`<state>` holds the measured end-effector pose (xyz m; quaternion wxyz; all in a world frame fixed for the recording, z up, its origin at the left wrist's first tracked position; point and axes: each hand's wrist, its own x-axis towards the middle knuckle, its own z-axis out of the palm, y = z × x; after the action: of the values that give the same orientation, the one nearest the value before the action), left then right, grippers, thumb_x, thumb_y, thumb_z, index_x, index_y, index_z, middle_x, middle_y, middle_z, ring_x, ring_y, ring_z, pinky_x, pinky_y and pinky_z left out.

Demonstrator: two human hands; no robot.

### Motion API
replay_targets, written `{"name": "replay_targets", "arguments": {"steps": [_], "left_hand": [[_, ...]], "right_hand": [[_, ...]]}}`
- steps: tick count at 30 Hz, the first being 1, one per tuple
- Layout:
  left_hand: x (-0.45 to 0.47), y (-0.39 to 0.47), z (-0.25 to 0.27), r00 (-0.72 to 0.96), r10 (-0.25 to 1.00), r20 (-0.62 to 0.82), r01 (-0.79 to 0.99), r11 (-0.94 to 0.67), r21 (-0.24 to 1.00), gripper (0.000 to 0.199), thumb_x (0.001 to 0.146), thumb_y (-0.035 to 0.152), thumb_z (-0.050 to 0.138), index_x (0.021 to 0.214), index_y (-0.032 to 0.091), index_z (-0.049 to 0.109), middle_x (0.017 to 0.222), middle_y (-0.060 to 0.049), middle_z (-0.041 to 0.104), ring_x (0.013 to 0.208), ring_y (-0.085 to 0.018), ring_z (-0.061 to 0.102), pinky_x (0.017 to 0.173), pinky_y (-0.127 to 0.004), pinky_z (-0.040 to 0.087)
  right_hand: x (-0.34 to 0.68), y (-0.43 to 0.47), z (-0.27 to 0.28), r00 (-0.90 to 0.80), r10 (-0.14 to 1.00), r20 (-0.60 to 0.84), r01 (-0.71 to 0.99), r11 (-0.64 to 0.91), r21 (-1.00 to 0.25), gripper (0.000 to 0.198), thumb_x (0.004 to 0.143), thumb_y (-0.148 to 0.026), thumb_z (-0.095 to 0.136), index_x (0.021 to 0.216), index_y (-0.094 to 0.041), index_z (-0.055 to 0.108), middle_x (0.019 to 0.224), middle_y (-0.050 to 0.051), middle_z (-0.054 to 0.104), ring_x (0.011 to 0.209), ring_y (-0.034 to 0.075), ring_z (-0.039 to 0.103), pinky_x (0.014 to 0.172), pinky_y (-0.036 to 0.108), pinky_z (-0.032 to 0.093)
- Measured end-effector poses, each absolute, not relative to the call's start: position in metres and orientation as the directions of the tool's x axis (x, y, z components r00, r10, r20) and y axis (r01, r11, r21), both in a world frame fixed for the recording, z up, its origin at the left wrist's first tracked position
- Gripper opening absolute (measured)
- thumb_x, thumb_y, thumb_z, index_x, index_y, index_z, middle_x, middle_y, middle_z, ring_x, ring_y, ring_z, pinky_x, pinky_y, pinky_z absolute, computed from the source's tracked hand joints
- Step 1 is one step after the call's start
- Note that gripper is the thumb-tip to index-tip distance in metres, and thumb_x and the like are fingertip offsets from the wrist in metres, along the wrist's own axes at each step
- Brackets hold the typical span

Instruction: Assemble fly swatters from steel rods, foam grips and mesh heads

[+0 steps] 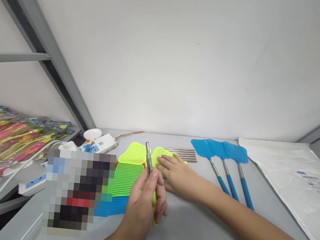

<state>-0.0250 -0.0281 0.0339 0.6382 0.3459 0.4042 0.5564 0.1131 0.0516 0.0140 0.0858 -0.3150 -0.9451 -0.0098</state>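
Observation:
My left hand (143, 203) is closed around a fly swatter handle. Its bare metal rod (148, 156) points up and away, and a yellow-green grip (154, 202) shows between the fingers. To its right, my right hand (179, 174) lies with fingers stretched over a yellow mesh swatter head (160, 154). Whether it pinches that head underneath is hidden. Beside the rod on the left, another yellow swatter head (132, 152) rests next to a green mesh head (128, 179) and a blue one (114, 206). Several metal rods (186, 154) lie behind my right hand.
Three blue fly swatters (226, 152) with metal shafts lie at right, beside a white plastic sheet (290, 181). On the left are a power strip (102, 144), a white cable (16, 174) and bagged colourful goods (11, 132). A blurred patch (76, 195) covers the table's left part.

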Motion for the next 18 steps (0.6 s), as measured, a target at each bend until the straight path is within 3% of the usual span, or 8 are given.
{"name": "replay_targets", "arguments": {"steps": [7, 18], "left_hand": [[-0.028, -0.024, 0.039, 0.042, 0.998, -0.041, -0.369, 0.054, 0.928, 0.035, 0.094, 0.052, 0.046, 0.078, 0.021, 0.046, 0.040, 0.010, 0.041, 0.029, -0.007, 0.034, 0.043, -0.023, 0.043], [-0.037, -0.010, 0.038, -0.059, 0.997, 0.058, -0.400, -0.077, 0.913, 0.031, 0.095, 0.048, 0.047, 0.082, 0.020, 0.046, 0.044, 0.012, 0.039, 0.026, -0.006, 0.031, 0.040, -0.022, 0.041]], "right_hand": [[0.108, 0.050, 0.013, -0.858, 0.465, 0.219, 0.501, 0.852, 0.154, 0.026, 0.097, -0.016, 0.044, 0.117, -0.011, 0.060, 0.121, 0.015, 0.064, 0.115, 0.025, 0.055, 0.105, 0.047, 0.034], [0.109, 0.045, 0.016, -0.870, 0.430, 0.243, 0.477, 0.859, 0.185, 0.016, 0.095, -0.012, 0.047, 0.090, -0.014, 0.062, 0.087, 0.008, 0.067, 0.085, 0.020, 0.060, 0.083, 0.035, 0.044]]}}
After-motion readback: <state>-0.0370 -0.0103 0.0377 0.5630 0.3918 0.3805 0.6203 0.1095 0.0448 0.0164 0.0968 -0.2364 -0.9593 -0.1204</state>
